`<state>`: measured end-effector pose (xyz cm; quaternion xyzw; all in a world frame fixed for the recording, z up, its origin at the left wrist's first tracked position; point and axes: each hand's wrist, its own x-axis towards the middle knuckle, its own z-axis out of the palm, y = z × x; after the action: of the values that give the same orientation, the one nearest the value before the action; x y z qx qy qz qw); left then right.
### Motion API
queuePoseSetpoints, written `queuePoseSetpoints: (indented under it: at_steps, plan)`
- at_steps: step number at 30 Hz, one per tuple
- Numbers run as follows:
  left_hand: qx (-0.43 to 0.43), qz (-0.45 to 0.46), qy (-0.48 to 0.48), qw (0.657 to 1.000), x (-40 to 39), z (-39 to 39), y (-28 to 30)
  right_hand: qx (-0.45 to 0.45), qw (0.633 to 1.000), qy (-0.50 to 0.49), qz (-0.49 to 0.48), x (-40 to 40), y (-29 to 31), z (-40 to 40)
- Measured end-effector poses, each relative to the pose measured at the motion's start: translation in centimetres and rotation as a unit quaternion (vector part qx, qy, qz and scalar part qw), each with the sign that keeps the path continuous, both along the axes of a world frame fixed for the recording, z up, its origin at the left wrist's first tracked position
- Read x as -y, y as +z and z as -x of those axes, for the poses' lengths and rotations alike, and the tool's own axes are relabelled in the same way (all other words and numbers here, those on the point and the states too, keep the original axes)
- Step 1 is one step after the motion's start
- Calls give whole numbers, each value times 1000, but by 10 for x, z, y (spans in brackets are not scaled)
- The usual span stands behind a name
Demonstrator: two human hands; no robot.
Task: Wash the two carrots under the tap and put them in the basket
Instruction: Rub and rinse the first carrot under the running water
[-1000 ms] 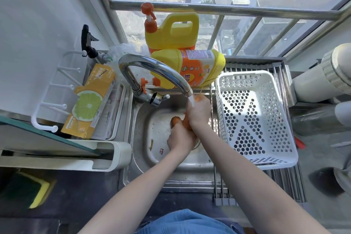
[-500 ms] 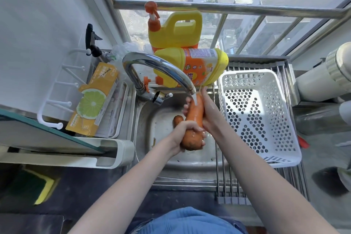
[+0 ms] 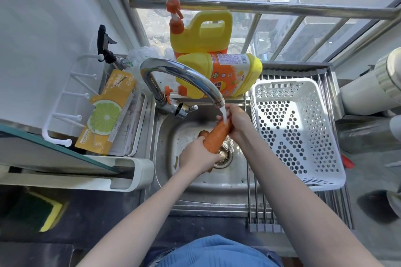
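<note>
Since half a second ago the left hand (image 3: 198, 155) has slid down toward the thick end of the carrot (image 3: 217, 137), and the whole root now lies more slantwise, its thin end lifted into the stream from the tap (image 3: 184, 76). Left fingers are wrapped round the fat end; the right hand (image 3: 237, 120) curls round the tip, right where the water strikes. A second carrot (image 3: 202, 134) peeps out behind, low in the sink (image 3: 173, 136), mostly hidden.

Handling, as I judge it: stiff, fairly light, but wet and tapered — likely to squirt out of a loose grip, so the thick end is the safer place to hold, with the thumb across it.

Room to move looks generous. The white basket (image 3: 325, 167) sits just beside the sink on a rack of steel rods (image 3: 258, 206), open-topped and empty as far as I can see — only its near wall and the sink rim need clearing, and the spout overhead limits a high lift.
</note>
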<state>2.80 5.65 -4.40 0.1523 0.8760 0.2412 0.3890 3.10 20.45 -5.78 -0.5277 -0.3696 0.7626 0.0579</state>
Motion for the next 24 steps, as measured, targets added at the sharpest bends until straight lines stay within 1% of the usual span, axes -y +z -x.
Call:
queuePoseSetpoints:
  at_steps: [3, 9, 10, 11, 13, 14, 16, 17, 20, 22, 24]
  plan:
    - [-19, 13, -22, 999, 11, 1, -7, -12, 999, 5, -36, -9, -1, 1]
    - [36, -7, 1, 999, 15, -5, -13, 13, 993, 66, -97, -2, 5, 5]
    - [44, -13, 8, 999, 16, -6, -14, 8, 995, 60, -84, -4, 5, 3]
    - [53, -20, 17, 998, 17, -6, -14, 3, 998, 39, -44, -5, 4, 2]
    - [73, -37, 37, 996, 17, -6, -14, -20, 998, -37, 53, -5, 1, -1]
    - [82, -45, 43, 995, 17, -5, -14, -30, 995, -64, 76, -6, -3, -2]
    - [93, -57, 52, 993, 17, -4, -13, -37, 993, -69, 84, -7, -6, -5]
    - [97, -60, 61, 992, 17, -3, -13, -29, 996, -50, 75, -7, -4, -5]
    - [101, -70, 96, 988, 16, 0, -12, 41, 998, 34, 35, -5, -3, -9]
    - [100, -72, 105, 987, 16, 2, -14, 95, 990, 103, -4, -1, -5, -14]
    - [100, -73, 98, 987, 16, 3, -15, 118, 982, 143, -39, 1, -7, -17]
